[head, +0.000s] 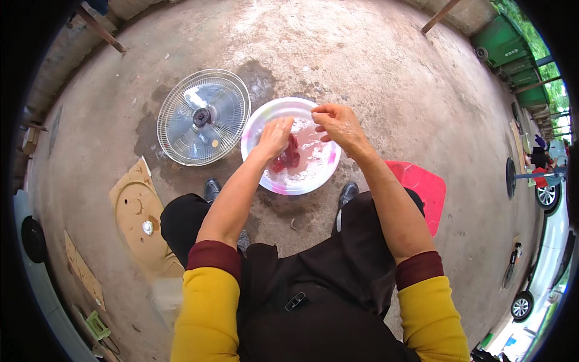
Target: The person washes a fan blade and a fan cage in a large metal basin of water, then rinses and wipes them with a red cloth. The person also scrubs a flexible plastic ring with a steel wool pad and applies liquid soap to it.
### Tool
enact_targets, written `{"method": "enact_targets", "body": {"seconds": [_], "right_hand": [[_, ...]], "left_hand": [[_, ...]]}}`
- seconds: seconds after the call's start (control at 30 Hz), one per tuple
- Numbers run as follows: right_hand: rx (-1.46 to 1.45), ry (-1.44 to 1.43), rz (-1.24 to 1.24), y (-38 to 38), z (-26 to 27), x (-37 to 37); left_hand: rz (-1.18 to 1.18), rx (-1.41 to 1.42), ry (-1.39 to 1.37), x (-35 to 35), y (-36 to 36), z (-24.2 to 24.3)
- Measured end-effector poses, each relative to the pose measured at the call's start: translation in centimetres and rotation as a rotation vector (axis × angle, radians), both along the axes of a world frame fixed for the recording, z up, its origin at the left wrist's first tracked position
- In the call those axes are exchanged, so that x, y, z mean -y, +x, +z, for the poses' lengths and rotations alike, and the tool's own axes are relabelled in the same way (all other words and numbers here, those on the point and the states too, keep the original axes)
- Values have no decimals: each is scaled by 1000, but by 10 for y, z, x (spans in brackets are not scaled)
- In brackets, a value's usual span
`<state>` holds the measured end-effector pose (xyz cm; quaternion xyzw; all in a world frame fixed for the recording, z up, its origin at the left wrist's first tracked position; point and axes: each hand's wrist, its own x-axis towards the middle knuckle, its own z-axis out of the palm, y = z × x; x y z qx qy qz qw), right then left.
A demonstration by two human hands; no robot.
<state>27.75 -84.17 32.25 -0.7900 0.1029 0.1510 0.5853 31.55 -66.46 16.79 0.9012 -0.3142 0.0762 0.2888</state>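
Observation:
A round white plastic basin [296,186] with pink patches stands on the ground between my feet and holds cloudy, reddish water. In it lies a wet red cloth [289,156]. My left hand [277,135] is over the basin's left half, against the cloth; its fingers are partly hidden, so whether it grips the cloth does not show. Above the basin's right rim is my right hand [338,126], fingers curled loosely and apart, with nothing visible in it. To the basin's left lie wire fan guards [230,131] with clear fan blades [212,97] inside.
A red plastic piece [425,190] lies by my right knee. Flattened cardboard [135,199] with a small white object [147,227] is at the left. Green wheeled bins [502,43] and a light-coloured car [549,244] stand at the right. A small green stool [96,325] is at lower left.

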Motion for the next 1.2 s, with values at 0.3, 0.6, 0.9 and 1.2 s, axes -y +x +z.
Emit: {"method": "enact_targets", "body": {"seconds": [0.3,0.6,0.9,1.2], "right_hand": [[-193,203,-57,-8,14,1],[-633,547,81,-2,-52,-8],[-454,1425,-213,-15,-86,-17],[-651,1683,-495,-20,-51,-27]], "left_hand": [[-168,127,81,4,-13,166],[-409,4,310,9,-32,177],[-382,199,231,41,-53,148],[185,-1115,-2088,13,-72,20]]}}
